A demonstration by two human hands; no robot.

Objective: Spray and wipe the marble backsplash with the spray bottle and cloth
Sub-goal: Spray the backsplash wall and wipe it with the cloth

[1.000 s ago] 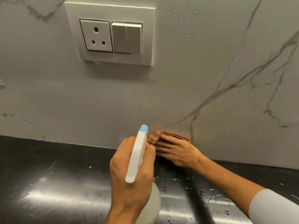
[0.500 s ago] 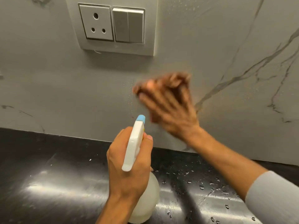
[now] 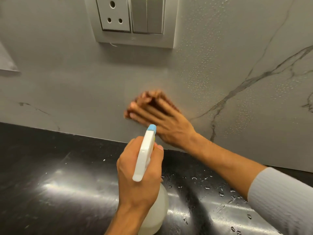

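Looks maybe halfway: right hand (image 3: 162, 119) pressed flat, blurry, cloth hidden underneath, left hand (image 3: 137, 168) wrapped around the spray bottle (image 3: 145, 155), and droplets (image 3: 211, 82) on the marble backsplash (image 3: 71, 85) need wiping.

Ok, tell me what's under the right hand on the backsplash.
The right hand lies flat against the marble backsplash, blurred by motion. Dark reddish patches between the fingers suggest the cloth, but the hand covers nearly all of it. The marble behind is hidden; droplets show only to its right.
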